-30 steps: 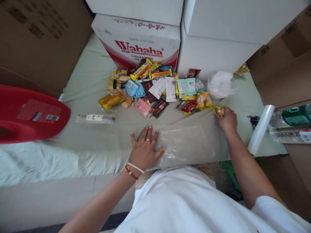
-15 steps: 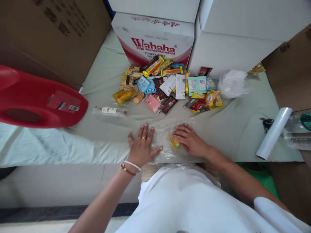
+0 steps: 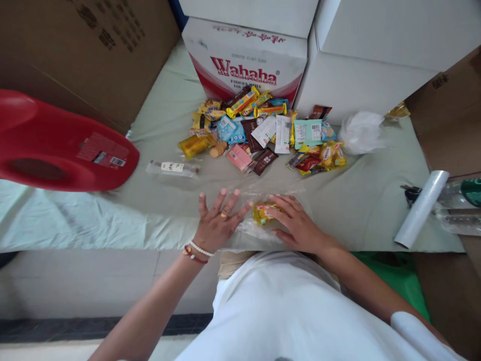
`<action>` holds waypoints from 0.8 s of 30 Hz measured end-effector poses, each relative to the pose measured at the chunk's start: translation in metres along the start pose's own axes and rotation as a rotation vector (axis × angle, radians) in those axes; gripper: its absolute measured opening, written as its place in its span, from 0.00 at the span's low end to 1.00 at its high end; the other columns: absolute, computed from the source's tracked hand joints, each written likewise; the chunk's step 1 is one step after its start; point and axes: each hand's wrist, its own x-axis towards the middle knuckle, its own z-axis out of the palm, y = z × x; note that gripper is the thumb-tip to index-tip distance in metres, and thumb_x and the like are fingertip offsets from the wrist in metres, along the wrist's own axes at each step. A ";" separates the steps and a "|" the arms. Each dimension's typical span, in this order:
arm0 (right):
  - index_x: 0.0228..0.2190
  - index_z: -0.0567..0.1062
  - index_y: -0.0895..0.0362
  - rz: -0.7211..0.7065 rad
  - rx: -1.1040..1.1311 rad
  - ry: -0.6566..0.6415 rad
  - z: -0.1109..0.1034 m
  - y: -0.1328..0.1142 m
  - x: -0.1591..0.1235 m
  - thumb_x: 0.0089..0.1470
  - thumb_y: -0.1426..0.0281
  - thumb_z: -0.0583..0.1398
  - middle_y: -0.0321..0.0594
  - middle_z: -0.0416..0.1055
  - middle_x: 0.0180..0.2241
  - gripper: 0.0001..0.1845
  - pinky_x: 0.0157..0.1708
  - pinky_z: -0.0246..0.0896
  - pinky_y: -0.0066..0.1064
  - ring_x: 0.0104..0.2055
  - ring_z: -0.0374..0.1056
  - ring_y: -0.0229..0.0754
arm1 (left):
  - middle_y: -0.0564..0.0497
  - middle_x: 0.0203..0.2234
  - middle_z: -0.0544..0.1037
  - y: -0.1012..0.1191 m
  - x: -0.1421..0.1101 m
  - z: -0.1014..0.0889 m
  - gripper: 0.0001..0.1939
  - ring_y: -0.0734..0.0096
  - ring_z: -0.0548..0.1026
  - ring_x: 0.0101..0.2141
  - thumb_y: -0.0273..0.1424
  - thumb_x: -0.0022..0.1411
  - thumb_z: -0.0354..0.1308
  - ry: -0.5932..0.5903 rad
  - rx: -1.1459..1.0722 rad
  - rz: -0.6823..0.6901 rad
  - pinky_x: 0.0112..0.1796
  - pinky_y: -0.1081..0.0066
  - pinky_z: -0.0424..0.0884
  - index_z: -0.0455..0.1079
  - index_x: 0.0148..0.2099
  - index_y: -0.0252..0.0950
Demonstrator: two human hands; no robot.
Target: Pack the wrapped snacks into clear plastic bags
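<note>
Partly under R grip (image 3: 296, 223), yellow pkt (image 3: 260, 213) lies nr L grip (image 3: 216, 225).

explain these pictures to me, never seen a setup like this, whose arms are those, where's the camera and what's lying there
There is no machine here: the two arms belong to a person working bare-handed. One camera, worn on that person's head, looks forward and down, so you see roughly their own view.

On the pale cloth lies a heap of wrapped snacks in front of the Wahaha box. A red container is on the left, a roll on the right.

The left hand is spread beside clear plastic. The right hand's fingers cover part of a yellow packet; how firm the grip is, I can't tell.
</note>
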 end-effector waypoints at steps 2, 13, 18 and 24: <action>0.67 0.59 0.54 -0.028 0.053 0.022 -0.010 0.001 -0.029 0.62 0.57 0.62 0.55 0.54 0.69 0.38 0.68 0.50 0.58 0.71 0.50 0.55 | 0.55 0.66 0.68 0.000 -0.004 0.001 0.24 0.55 0.55 0.71 0.32 0.70 0.53 0.000 -0.044 0.118 0.67 0.37 0.26 0.67 0.63 0.64; 0.44 0.76 0.52 0.061 0.199 0.100 -0.021 0.011 -0.056 0.65 0.72 0.57 0.46 0.75 0.50 0.09 0.50 0.71 0.43 0.53 0.70 0.47 | 0.46 0.70 0.59 -0.028 -0.012 -0.006 0.28 0.49 0.50 0.72 0.35 0.62 0.52 -0.103 -0.084 0.051 0.67 0.36 0.37 0.69 0.64 0.46; 0.41 0.76 0.56 0.130 0.254 0.004 -0.062 0.024 0.008 0.67 0.69 0.53 0.42 0.77 0.37 0.11 0.40 0.67 0.31 0.38 0.73 0.40 | 0.51 0.72 0.56 -0.020 -0.028 -0.013 0.36 0.44 0.39 0.73 0.31 0.53 0.59 -0.058 -0.074 0.198 0.67 0.36 0.31 0.68 0.65 0.53; 0.49 0.76 0.55 0.073 0.046 -0.313 -0.052 0.015 -0.017 0.55 0.59 0.68 0.47 0.74 0.45 0.22 0.44 0.66 0.40 0.46 0.69 0.50 | 0.41 0.71 0.58 -0.013 -0.033 -0.006 0.39 0.38 0.51 0.71 0.52 0.58 0.61 -0.149 -0.056 0.113 0.64 0.29 0.30 0.62 0.69 0.49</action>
